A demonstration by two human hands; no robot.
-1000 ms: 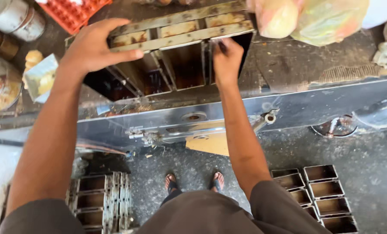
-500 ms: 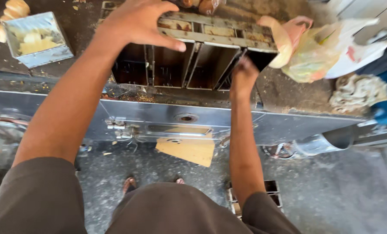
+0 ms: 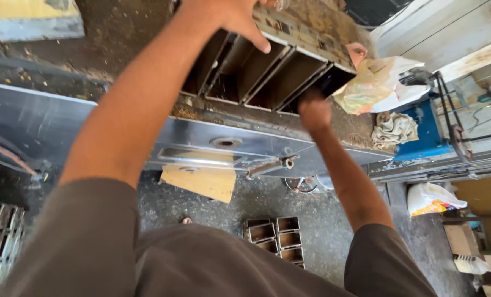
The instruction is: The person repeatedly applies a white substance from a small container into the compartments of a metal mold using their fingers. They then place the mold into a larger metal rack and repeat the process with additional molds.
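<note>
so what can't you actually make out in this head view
- Left hand: its upper part is cut off by the top edge, so its grip on the strapped metal tin set is only partly shown.
- Right hand: the fingers reach into the end compartment, hidden in its shadow.
- Plastic bag: contents blurred behind the film.
- Tins on the floor: partly hidden by the person's clothing.

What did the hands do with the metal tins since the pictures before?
The right hand, which gripped the front edge of the strapped metal tins a second ago, has pushed into the rightmost tin, fingers now out of sight. The view has swung right, so a blue stand and a crumpled rag now show. The left hand stays on top of the tins, tilted open towards the person on the metal table.
</note>
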